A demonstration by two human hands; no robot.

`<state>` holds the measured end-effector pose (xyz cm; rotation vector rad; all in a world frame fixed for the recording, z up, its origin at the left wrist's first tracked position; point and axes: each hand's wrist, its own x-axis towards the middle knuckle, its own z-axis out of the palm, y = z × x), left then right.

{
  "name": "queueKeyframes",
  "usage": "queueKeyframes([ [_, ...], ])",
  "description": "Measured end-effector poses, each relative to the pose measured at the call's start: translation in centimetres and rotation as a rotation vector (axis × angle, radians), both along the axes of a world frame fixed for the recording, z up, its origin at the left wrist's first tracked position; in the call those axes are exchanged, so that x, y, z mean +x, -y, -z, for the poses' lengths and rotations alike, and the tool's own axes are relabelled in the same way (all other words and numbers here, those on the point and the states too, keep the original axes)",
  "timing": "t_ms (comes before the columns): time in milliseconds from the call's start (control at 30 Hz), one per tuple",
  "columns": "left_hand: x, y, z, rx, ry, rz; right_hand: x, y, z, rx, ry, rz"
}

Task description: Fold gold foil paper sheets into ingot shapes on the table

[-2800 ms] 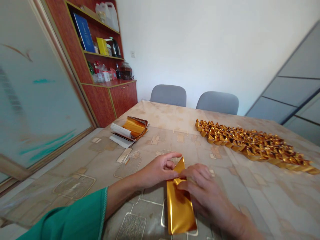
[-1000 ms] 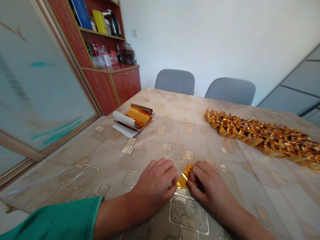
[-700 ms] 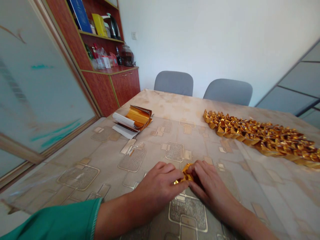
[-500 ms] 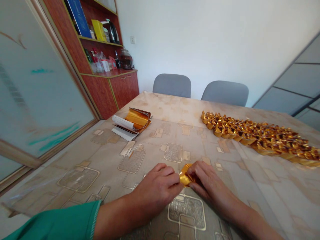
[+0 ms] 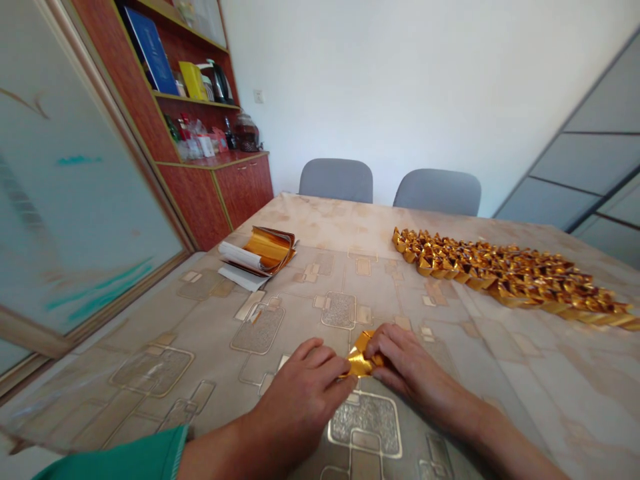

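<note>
Looking from the head, forward and down, close over the near part of the table (image 5: 305, 310), across to the wall (image 5: 425, 87).

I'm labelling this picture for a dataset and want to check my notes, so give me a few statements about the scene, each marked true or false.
1. The left hand and the right hand both touch the small gold foil piece. True.
2. The folded gold pieces lie left of the curled stack of sheets. False: they lie to its right.
3. Two grey chairs stand beyond the table. True.
4. The green sleeve is on the right arm. False: it is on the left arm.
</note>
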<state>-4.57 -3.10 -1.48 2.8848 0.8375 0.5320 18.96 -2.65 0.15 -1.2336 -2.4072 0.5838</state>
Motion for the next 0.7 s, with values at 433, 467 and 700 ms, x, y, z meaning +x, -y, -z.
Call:
queueKeyframes([
  [433,-0.4,0.6,0.0,-0.002,-0.111,-0.052,0.8,0.0,-0.3,0.156,0.098,-0.195],
  [467,-0.4,0.7,0.1,0.005,-0.118,-0.049,1.0,-0.1,-0.3,0.171,0.09,-0.215],
  [700,-0.5,0.8,-0.5,0.015,-0.063,-0.071,1.8,0.4,-0.8,0.141,0.057,-0.28],
])
